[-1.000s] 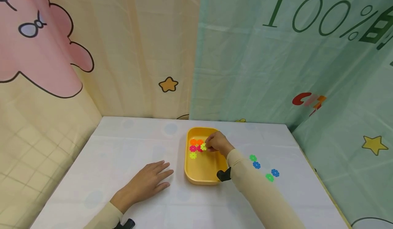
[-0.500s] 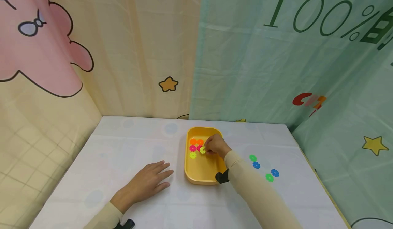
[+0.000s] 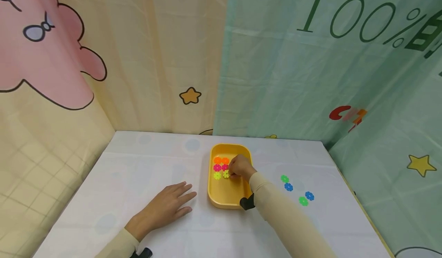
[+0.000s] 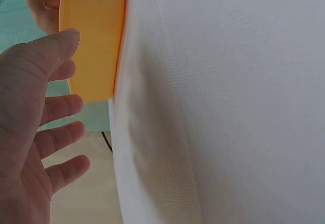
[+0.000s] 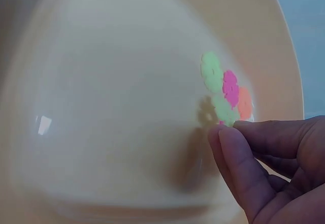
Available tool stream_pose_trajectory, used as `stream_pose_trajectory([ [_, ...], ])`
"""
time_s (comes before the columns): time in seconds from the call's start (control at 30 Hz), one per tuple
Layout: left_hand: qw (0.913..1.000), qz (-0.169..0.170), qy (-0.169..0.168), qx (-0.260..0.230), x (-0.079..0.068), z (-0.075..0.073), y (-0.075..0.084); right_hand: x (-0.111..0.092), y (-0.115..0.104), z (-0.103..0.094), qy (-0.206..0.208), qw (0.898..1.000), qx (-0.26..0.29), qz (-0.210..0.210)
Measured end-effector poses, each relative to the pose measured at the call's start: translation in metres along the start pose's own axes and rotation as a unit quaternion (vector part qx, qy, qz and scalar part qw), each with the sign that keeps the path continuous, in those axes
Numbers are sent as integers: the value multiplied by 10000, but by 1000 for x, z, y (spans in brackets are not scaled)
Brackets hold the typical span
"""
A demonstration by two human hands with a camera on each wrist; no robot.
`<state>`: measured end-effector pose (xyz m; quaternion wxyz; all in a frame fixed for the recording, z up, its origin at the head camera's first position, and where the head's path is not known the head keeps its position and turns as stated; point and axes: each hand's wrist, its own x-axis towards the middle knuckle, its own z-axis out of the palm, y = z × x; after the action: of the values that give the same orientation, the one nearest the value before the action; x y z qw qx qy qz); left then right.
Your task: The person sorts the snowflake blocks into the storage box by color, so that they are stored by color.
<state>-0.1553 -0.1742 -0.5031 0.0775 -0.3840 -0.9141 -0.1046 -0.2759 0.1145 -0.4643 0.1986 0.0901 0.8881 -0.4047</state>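
My right hand (image 3: 241, 167) pinches a yellow flower-shaped disc (image 3: 226, 174) between thumb and fingertips, low inside the yellow tray (image 3: 224, 200). In the right wrist view the held flower disc (image 5: 223, 109) sits at the fingertips and casts a shadow on the tray floor. Left of it lies another yellow flower disc (image 3: 217, 176). Behind these are two pink flower discs (image 3: 217, 167) and two orange flower discs (image 3: 217, 160), forming rows. My left hand (image 3: 166, 208) stays beside the tray over the white table, fingers spread and holding nothing.
On the white table (image 3: 138, 166), right of the tray, lie two green flower discs (image 3: 303, 201) and two blue flower discs (image 3: 309, 195). Printed curtains (image 3: 165, 58) hang behind the table and along both sides.
My right hand has moved the pinched yellow disc slightly toward me, from over the right pink disc to beside the other yellow one. My left hand has stayed in place.
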Motion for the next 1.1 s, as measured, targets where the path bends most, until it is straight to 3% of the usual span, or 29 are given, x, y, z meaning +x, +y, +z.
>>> stream_pose_trajectory([
  [0.4, 10000, -52, -76, -35, 0, 0, 1, -1, 1, 0, 190, 9997, -154, 74],
  [0.7, 10000, -30, -76, 5, 1, -1, 1, -7, 1, -5, -38, 9998, 47, -186],
  [1.1, 10000, 52, -30, -3, 6, -2, 2, -22, -7, -49, 86, 9923, 1021, -702],
])
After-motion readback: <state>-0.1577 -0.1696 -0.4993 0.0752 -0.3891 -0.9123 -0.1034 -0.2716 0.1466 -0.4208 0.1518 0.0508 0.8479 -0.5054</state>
